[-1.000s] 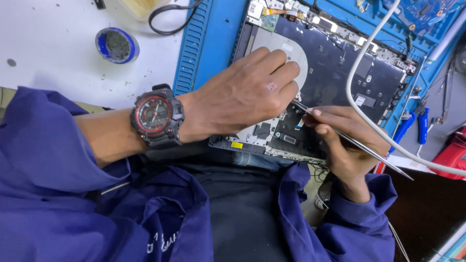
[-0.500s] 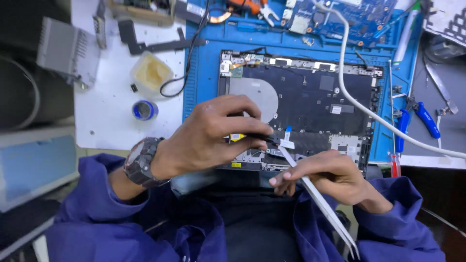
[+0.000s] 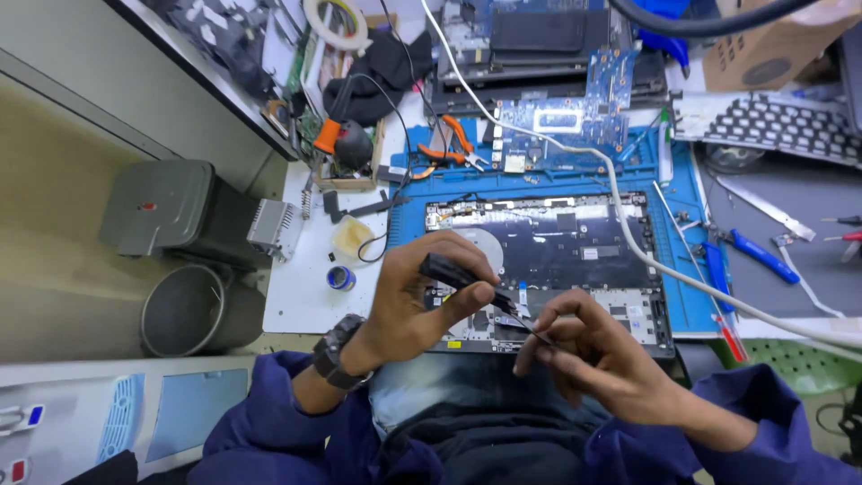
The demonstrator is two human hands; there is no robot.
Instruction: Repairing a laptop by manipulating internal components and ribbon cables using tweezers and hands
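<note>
left hand (image 3: 409, 310): raised over the near-left corner of the laptop, fingers and thumb pinched on a small black part
black part (image 3: 453, 272): flat dark strip, tilted, held off the board between left thumb and fingertips; its right end points toward the right hand
right hand (image 3: 597, 359): just right of the left hand, above the near edge of the laptop, fingers curled and clenched on thin tweezers
tweezers (image 3: 530, 330): slim metal tips poke out left of the right fingers, meeting the lower end of the black part; exact contact too small to tell
watch (image 3: 332, 352): dark, on left wrist, just below the left hand
sleeves (image 3: 269, 422): blue, both arms, nearest the camera
opened laptop (image 3: 575, 247): directly under and beyond both hands, dark internals exposed, pale round disc partly behind the left fingers
blue mat (image 3: 682, 296): under the laptop, shows past it to the right of the right hand
white cable (image 3: 628, 242): runs from far above the hands, across the laptop, off to the right
blue-handled tools (image 3: 759, 256): right of the right hand, on mat edge and grey surface
small blue round tin (image 3: 341, 278): left of the left hand, on white bench
orange pliers (image 3: 453, 144): well beyond the left hand
blue circuit board (image 3: 575, 121): beyond the laptop, far from both hands
grey bin (image 3: 184, 310): far left of the left hand, on floor
</note>
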